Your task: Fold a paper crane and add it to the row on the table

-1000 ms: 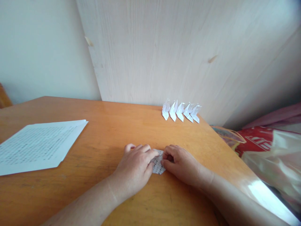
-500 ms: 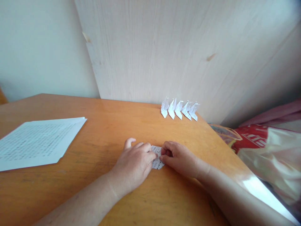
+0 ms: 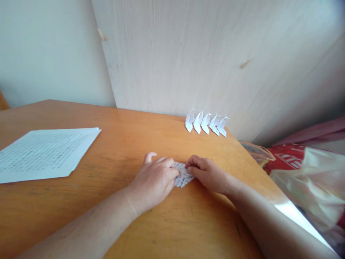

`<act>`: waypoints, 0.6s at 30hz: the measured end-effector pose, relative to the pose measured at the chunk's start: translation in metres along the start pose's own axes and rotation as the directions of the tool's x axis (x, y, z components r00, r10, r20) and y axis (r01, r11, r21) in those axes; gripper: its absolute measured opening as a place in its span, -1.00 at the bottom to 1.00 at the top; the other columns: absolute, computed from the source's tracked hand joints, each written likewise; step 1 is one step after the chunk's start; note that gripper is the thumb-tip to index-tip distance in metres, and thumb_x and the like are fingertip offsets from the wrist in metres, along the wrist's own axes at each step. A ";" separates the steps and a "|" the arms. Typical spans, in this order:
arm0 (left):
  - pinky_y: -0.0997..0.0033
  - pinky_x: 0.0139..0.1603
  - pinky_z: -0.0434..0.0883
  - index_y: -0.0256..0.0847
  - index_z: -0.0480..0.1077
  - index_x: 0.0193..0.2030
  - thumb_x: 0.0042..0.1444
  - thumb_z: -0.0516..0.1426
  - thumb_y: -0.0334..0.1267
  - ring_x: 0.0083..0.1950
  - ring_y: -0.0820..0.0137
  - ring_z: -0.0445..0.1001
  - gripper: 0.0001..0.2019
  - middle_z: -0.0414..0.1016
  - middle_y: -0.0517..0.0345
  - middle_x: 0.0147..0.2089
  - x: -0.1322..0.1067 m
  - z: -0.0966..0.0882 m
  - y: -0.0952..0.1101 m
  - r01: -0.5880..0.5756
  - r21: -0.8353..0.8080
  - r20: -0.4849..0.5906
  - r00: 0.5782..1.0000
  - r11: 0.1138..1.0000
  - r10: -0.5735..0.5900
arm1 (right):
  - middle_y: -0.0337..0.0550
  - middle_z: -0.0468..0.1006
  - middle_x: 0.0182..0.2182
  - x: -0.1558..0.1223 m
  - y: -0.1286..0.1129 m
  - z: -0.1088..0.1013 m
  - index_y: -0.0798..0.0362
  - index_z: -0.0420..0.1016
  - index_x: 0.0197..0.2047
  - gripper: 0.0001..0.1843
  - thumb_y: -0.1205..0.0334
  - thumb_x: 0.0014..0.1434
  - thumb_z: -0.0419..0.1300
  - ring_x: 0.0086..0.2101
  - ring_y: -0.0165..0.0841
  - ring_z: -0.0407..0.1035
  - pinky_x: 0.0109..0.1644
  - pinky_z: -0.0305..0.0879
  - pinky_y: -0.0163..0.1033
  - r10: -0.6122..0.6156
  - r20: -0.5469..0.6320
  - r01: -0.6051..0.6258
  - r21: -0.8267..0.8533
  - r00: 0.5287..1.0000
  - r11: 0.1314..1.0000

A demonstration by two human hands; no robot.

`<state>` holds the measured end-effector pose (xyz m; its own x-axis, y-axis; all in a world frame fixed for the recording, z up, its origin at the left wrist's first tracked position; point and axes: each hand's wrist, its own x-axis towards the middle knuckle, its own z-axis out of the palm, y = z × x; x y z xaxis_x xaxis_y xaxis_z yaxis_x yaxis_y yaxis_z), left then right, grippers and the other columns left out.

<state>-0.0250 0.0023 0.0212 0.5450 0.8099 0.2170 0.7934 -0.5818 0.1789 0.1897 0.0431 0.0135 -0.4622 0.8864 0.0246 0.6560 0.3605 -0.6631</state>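
Note:
A small folded piece of printed paper (image 3: pixel 181 181) lies on the wooden table between my two hands. My left hand (image 3: pixel 156 176) rests over its left part, fingers bent and pressing it down, with the little finger sticking out. At the paper's right side, my right hand (image 3: pixel 206 173) pinches a flap between thumb and forefinger. The left end of the paper is hidden under my left fingers.
Several folded paper pieces (image 3: pixel 205 123) stand in a row near the table's back right corner. A stack of printed sheets (image 3: pixel 45 153) lies at the left. Beyond the table's right edge are a red bag (image 3: pixel 287 157) and a pale plastic bag (image 3: pixel 318 180).
My right hand has shifted slightly right and up with the flap, so more of the paper shows between my hands. My left hand stays on the paper. The view has tilted a little.

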 end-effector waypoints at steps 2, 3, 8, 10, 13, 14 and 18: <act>-0.11 0.22 0.03 -0.06 0.53 -0.23 0.24 0.09 -0.38 -0.10 0.28 0.43 -0.81 0.46 0.17 -0.21 0.000 -0.001 0.000 0.004 0.000 0.003 1.000 1.000 -0.004 | -0.24 0.52 -0.40 0.000 -0.002 0.003 0.04 0.45 -0.29 -0.87 0.29 0.27 0.09 -0.37 -0.37 0.37 -0.31 0.20 -0.28 0.006 -0.026 -0.007 -0.043 1.000 0.999; -0.11 0.21 0.04 -0.07 0.53 -0.24 0.24 0.09 -0.38 -0.10 0.28 0.43 -0.80 0.46 0.17 -0.21 0.000 -0.001 0.000 0.005 0.001 0.005 1.000 1.000 -0.005 | -0.24 0.52 -0.40 0.000 -0.002 0.005 0.04 0.44 -0.30 -0.88 0.25 0.27 0.13 -0.38 -0.36 0.36 -0.32 0.18 -0.28 0.013 -0.040 -0.016 -0.071 0.999 0.997; -0.07 0.20 0.05 -0.07 0.53 -0.23 0.25 0.09 -0.36 -0.07 0.28 0.43 -0.82 0.46 0.17 -0.20 0.000 0.000 0.000 0.002 0.002 0.000 1.000 1.000 -0.002 | -0.23 0.51 -0.40 -0.004 -0.004 0.013 0.03 0.41 -0.30 -0.85 0.15 0.19 0.27 -0.39 -0.35 0.34 -0.36 0.10 -0.28 0.020 -0.129 -0.048 -0.219 0.991 0.975; -0.07 0.20 0.05 -0.07 0.53 -0.23 0.25 0.09 -0.36 -0.07 0.28 0.44 -0.81 0.47 0.17 -0.19 0.000 0.000 0.000 0.004 0.002 0.001 1.000 1.000 -0.004 | -0.20 0.51 -0.38 -0.006 -0.004 0.013 0.03 0.40 -0.31 -0.79 0.10 0.20 0.28 -0.36 -0.33 0.34 -0.31 0.09 -0.26 -0.007 -0.169 -0.046 -0.307 0.986 0.951; -0.06 0.19 0.05 -0.07 0.53 -0.23 0.25 0.08 -0.37 -0.08 0.29 0.44 -0.81 0.47 0.18 -0.19 0.000 0.000 0.000 0.005 0.001 0.006 1.000 1.000 -0.005 | -0.18 0.52 -0.37 -0.009 -0.006 0.010 0.02 0.38 -0.31 -0.72 0.00 0.22 0.28 -0.34 -0.28 0.34 -0.27 0.06 -0.23 -0.011 -0.176 -0.066 -0.425 0.984 0.903; -0.04 0.18 0.06 -0.07 0.53 -0.23 0.25 0.08 -0.36 -0.08 0.29 0.44 -0.81 0.47 0.18 -0.19 0.000 0.000 0.000 0.003 0.000 0.006 1.000 1.000 -0.003 | -0.17 0.52 -0.36 -0.009 -0.006 0.008 0.02 0.38 -0.31 -0.71 -0.01 0.22 0.27 -0.33 -0.28 0.34 -0.27 0.06 -0.22 0.000 -0.165 -0.075 -0.444 0.986 0.893; 0.02 0.11 0.10 -0.07 0.53 -0.25 0.26 0.08 -0.35 -0.10 0.28 0.43 -0.81 0.46 0.16 -0.21 -0.001 -0.002 0.000 -0.011 -0.010 0.003 1.000 1.000 0.011 | -0.13 0.54 -0.33 -0.011 -0.006 0.000 0.02 0.36 -0.32 -0.68 -0.05 0.23 0.26 -0.31 -0.26 0.36 -0.26 0.07 -0.22 0.048 -0.114 -0.096 -0.462 0.992 0.882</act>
<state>-0.0260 0.0017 0.0228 0.5543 0.8037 0.2163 0.7848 -0.5912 0.1858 0.1914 0.0310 0.0176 -0.3592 0.9300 0.0777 0.8983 0.3671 -0.2413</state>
